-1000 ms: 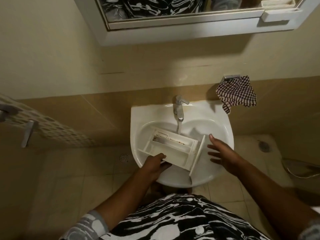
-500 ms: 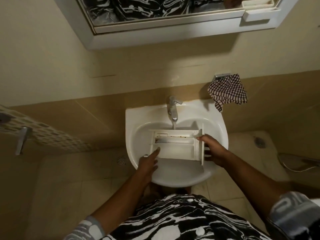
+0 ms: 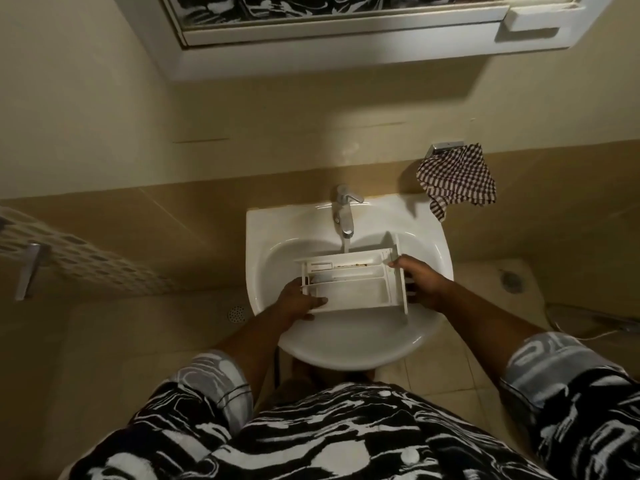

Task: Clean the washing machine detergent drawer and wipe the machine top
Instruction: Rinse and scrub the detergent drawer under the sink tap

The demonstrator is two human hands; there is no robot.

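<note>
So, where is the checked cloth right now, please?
Head view, upper right: the checked cloth hangs from a wall holder, beside the sink at its right rear corner.

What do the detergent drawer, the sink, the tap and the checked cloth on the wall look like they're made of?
The detergent drawer looks like moulded plastic, matt off-white, with thin dividing walls. The sink seems glazed ceramic: glossy white, soft highlights. The tap is bright metal, probably chromed. The checked cloth is woven fabric, hanging in soft folds; fibre unclear.
</note>
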